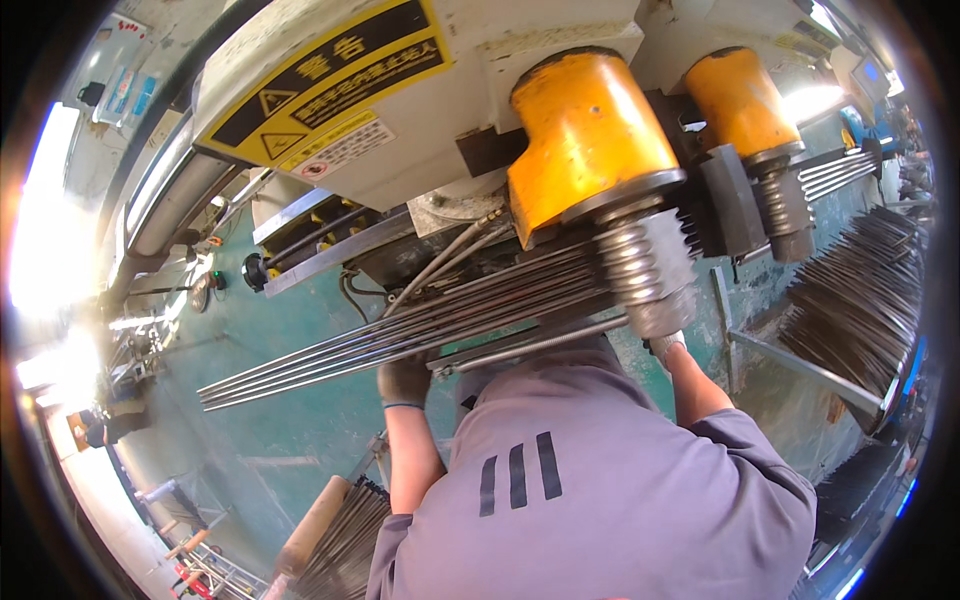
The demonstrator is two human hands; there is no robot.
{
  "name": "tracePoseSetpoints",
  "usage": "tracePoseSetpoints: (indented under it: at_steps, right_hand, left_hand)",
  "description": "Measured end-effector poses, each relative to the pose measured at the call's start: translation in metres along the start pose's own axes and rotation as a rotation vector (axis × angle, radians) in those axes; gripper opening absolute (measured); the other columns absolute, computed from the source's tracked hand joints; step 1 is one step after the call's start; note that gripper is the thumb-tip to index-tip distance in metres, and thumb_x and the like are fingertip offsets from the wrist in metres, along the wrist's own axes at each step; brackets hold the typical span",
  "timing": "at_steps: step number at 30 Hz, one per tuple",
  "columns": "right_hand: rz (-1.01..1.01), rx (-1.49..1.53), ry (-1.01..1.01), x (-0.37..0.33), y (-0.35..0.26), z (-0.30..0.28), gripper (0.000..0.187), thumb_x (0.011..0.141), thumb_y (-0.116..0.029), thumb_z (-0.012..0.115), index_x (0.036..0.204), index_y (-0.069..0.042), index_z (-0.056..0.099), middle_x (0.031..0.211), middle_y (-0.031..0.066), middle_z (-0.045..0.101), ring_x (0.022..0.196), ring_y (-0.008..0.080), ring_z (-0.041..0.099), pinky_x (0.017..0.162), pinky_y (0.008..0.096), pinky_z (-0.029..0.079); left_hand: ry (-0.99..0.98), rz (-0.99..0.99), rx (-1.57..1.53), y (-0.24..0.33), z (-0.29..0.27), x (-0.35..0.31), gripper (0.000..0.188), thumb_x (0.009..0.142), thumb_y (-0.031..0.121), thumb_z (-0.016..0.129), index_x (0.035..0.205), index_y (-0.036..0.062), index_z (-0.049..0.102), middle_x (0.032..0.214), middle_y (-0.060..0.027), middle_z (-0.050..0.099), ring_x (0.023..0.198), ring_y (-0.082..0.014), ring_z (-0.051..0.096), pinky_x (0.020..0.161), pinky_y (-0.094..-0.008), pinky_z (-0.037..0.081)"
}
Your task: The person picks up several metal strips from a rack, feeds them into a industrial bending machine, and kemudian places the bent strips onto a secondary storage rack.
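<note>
the green floor (240,425) spreads below, with a grey metal rack (802,371) at the right bearing a dense heap of thin dark rods (855,300), laid roughly side by side. long steel rods (400,336) stretch above the floor at the middle, their support hard to make out

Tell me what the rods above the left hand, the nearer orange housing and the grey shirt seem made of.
The rods: probably steel, smooth, with bright streaks along dark lengths. The nearer orange housing: glossy paint, likely over metal, going by its highlights and scuffs, though the coating hides the base. The grey shirt: matte, soft fabric, judging by its folds; the fibre can't be told.
</note>
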State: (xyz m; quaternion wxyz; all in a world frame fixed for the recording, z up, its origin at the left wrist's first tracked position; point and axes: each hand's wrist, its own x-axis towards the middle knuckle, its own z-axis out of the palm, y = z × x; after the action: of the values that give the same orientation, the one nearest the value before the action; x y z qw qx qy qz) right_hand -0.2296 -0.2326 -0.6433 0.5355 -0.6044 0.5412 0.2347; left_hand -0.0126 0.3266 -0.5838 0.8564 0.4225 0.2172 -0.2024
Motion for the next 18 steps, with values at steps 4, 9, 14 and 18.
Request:
tracePoseSetpoints:
  at_steps: [4, 9, 14, 18]
  right_hand:
    - [-0.346, -0.007, 0.052, 0.057, 0.018, -0.022, 0.023, 0.097, -0.026, 0.073, 0.099, -0.004, 0.073, 0.079, 0.0029, 0.069, 0.065, 0.0148, 0.062, 0.062, 0.0321, 0.049]
    - [-0.116, 0.121, 0.111, 0.014, -0.014, -0.022, 0.027, 0.097, -0.026, 0.074, 0.1, 0.001, 0.074, 0.082, 0.005, 0.072, 0.068, 0.0152, 0.064, 0.065, 0.0328, 0.05]
    - [-0.201, 0.099, 0.281, -0.041, 0.005, -0.01, 0.03, 0.096, -0.027, 0.073, 0.104, 0.002, 0.076, 0.085, 0.0071, 0.075, 0.071, 0.0163, 0.068, 0.069, 0.0325, 0.054]
    - [-0.349, 0.066, 0.402, -0.104, -0.017, 0.011, 0.027, 0.095, -0.024, 0.073, 0.103, 0.002, 0.075, 0.086, 0.0064, 0.076, 0.075, 0.0149, 0.068, 0.072, 0.0317, 0.054]
  left_hand:
    - [-0.133, -0.108, -0.049, -0.035, 0.051, -0.002, 0.047, 0.109, 0.033, 0.049, 0.148, 0.0092, 0.056, 0.151, -0.0143, 0.059, 0.134, -0.0374, 0.056, 0.112, -0.0567, 0.047]
    - [-0.134, -0.079, -0.099, 0.008, 0.11, -0.007, 0.037, 0.099, 0.014, 0.072, 0.133, 0.001, 0.066, 0.125, -0.0133, 0.072, 0.112, -0.0265, 0.069, 0.094, -0.0423, 0.056]
    - [-0.126, 0.676, 1.374, 0.025, 0.127, -0.019, 0.023, 0.094, 0.018, 0.079, 0.114, 0.0073, 0.077, 0.117, -0.0114, 0.075, 0.104, -0.0285, 0.071, 0.088, -0.0392, 0.057]
    - [-0.182, 0.811, 1.568, 0.034, 0.14, -0.038, 0.037, 0.087, 0.012, 0.081, 0.123, 0.0085, 0.074, 0.124, -0.0092, 0.074, 0.111, -0.0299, 0.071, 0.094, -0.0386, 0.057]
